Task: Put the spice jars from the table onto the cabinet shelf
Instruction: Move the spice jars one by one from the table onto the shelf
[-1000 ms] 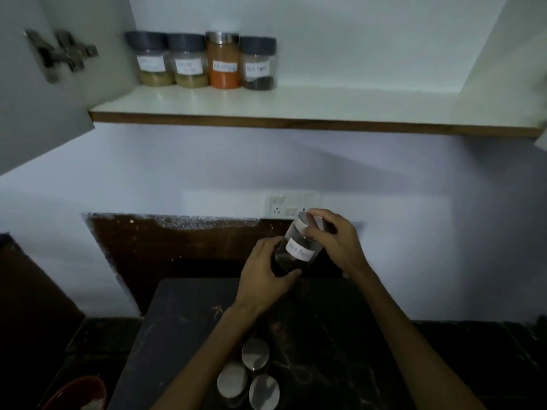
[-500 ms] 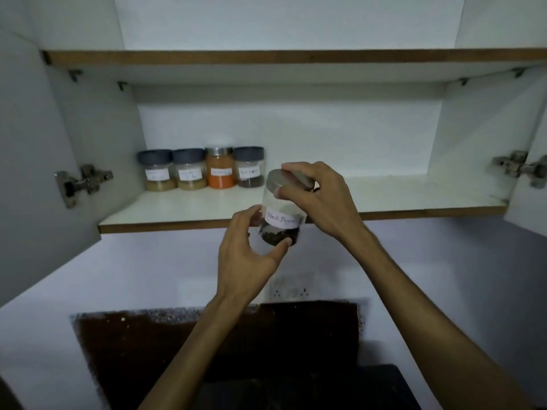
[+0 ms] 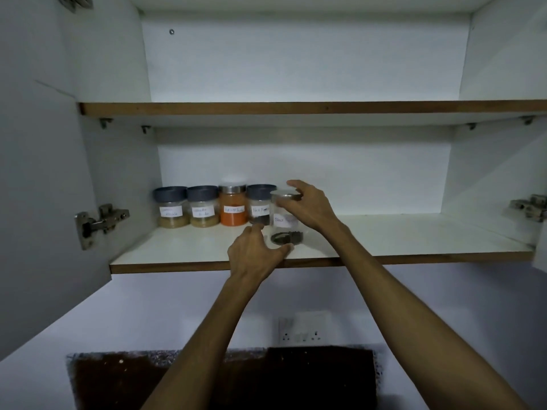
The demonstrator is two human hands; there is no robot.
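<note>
A white wall cabinet [image 3: 296, 63] fills the view, both doors swung wide, metal hinges [image 3: 99, 220] on either side. Below it a pale wall carries a switch and socket plate [image 3: 302, 331] above a dark brown patch [image 3: 225, 377]. The lower shelf [image 3: 414, 238], white with a brown front edge, bears four labelled spice jars [image 3: 213, 207] in a row at the back left. Just beside the rightmost of these a clear jar [image 3: 285, 221] of dark spice sits on the shelf near the front edge. The right hand [image 3: 310, 207] has its grip closed over the jar's silver lid; the left hand [image 3: 254, 254] cups the base, fingers curled against it.
</note>
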